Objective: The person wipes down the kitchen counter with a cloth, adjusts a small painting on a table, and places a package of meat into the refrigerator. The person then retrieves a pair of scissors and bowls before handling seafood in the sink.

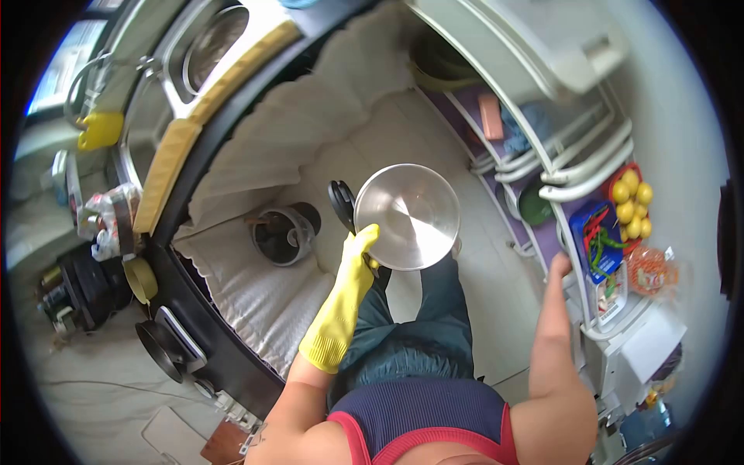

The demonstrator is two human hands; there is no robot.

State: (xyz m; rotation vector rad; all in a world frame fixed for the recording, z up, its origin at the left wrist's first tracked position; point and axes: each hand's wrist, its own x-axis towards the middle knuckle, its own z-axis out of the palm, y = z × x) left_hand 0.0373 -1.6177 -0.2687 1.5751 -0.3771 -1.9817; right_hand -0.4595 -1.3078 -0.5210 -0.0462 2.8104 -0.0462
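My left hand (363, 244), in a long yellow rubber glove, is closed on the near-left rim of a shiny round steel pan (411, 213). The pan is over the floor in front of my legs, its inside facing up. A black handle (341, 203) sticks out at its left side. My bare right hand (559, 265) reaches out to the edge of a white shelf rack (549, 194), close to a blue basket (595, 236) of red and green peppers. Its fingers are too small and partly hidden to make out.
Lemons (632, 203) in a red basket and a netted bag (649, 270) sit on the rack. A bin (283, 232) stands on the floor by a white curtain (232, 302). On the left, a dark-edged counter holds a sink (217, 50), a yellow cloth (167, 170) and a frying pan (160, 349).
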